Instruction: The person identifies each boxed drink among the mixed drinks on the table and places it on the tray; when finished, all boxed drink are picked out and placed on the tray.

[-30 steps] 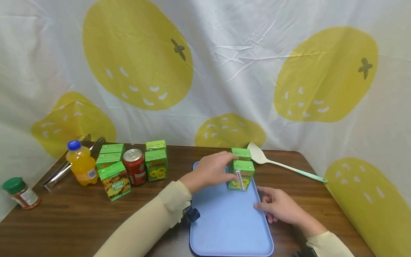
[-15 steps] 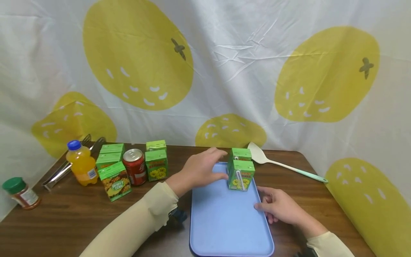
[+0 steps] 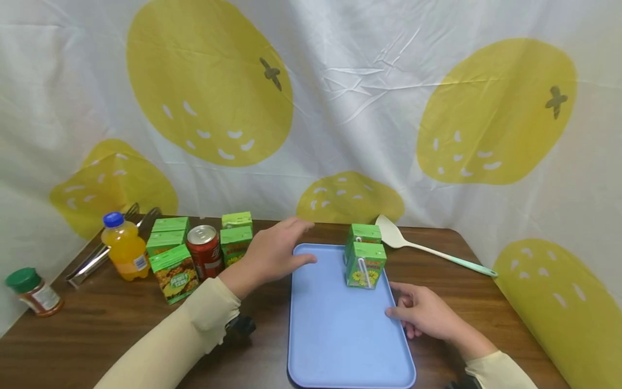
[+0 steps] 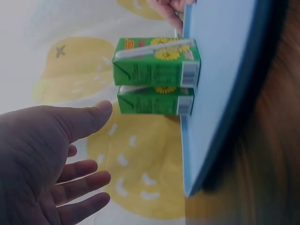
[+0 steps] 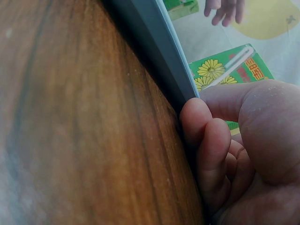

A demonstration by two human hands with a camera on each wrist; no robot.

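Two green drink cartons stand one behind the other at the far right of a blue tray. The front carton has a white straw on its face; the rear carton is partly hidden by it. My left hand is in the air near the tray's far left corner, thumb and fingers spread, holding nothing. In the left wrist view that hand is apart from both cartons. With thumb above and curled fingers below, my right hand pinches the tray's right rim, as the right wrist view confirms.
To the left stand more green cartons, a red soda can, an orange juice bottle and a green-capped spice jar. Metal tongs lie behind the bottle. A white spatula lies right of the tray.
My left hand has drawn away from the front carton and moved left, now overlapping the cartons by the can. Both cartons stay on the tray; the right hand keeps its place at the rim.
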